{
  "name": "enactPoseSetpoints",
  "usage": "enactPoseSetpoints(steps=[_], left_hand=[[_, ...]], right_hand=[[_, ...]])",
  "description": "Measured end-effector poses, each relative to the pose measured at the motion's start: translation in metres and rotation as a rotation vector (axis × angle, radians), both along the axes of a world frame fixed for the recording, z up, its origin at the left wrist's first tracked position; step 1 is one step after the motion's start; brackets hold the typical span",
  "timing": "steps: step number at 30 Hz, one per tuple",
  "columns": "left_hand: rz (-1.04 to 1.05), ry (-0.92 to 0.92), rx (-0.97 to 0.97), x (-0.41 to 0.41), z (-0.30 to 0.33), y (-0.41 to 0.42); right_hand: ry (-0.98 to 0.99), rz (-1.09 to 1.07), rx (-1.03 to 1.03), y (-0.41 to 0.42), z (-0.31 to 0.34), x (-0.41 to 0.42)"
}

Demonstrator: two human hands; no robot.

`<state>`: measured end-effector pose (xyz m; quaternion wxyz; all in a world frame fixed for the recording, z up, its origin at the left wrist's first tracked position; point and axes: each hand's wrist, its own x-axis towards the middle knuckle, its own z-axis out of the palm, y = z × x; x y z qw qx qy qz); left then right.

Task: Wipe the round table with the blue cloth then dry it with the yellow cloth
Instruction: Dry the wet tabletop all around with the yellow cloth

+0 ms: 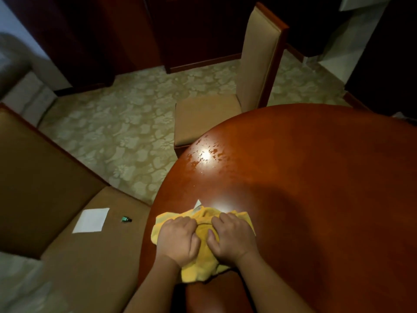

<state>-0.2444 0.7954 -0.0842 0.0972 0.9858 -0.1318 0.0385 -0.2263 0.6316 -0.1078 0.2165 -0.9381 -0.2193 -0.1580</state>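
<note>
Yellow cloth (pixel 204 231) under both hands, on table (pixel 316 177).

The round table (pixel 316 177) is a glossy reddish-brown wooden top, filling the frame from about 2 o'clock round to 6 o'clock; its curved edge runs along the 9 to 12 o'clock side. Toward 11 o'clock on its surface, near the edge, a patch of small wet streaks and droplets catches a bright reflection. The yellow cloth (pixel 203 265) lies bunched and rumpled on the table's 8 o'clock rim (a small pale tag sticks out at its far end), with one corner draped just over the edge. No blue cloth shows.
</note>
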Motion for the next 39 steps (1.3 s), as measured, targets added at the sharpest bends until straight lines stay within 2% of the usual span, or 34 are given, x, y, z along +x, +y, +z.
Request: enactPoseSetpoints(steps=[7, 15, 20, 25, 29, 39], left_hand=[[-0.11, -0.036, -0.038, 0.077, -0.001, 0.017], [-0.457, -0.105, -0.044, 0.204, -0.004, 0.02], [-0.512, -0.184, -0.098, 0.243, -0.008, 0.013], [-0.509, -0.204, -0.083, 0.238, -0.005, 0.015], [-0.425, -0.206, -0.102, 0.214, -0.003, 0.024], [-0.358, -0.06, -0.059, 0.081, 0.005, 0.092]], right_hand=[[0.035, -0.153, 0.0, 0.018, -0.001, 0.051], [0.025, -0.5, -0.05, 0.037, 0.003, 0.121], [0.029, -0.617, -0.06, 0.038, 0.005, 0.153], [0.083, -0.614, -0.095, 0.038, 0.007, 0.151], [0.178, -0.558, -0.161, 0.045, 0.016, 0.133], [0.25, -0.454, -0.159, 0.105, 0.024, 0.014]])
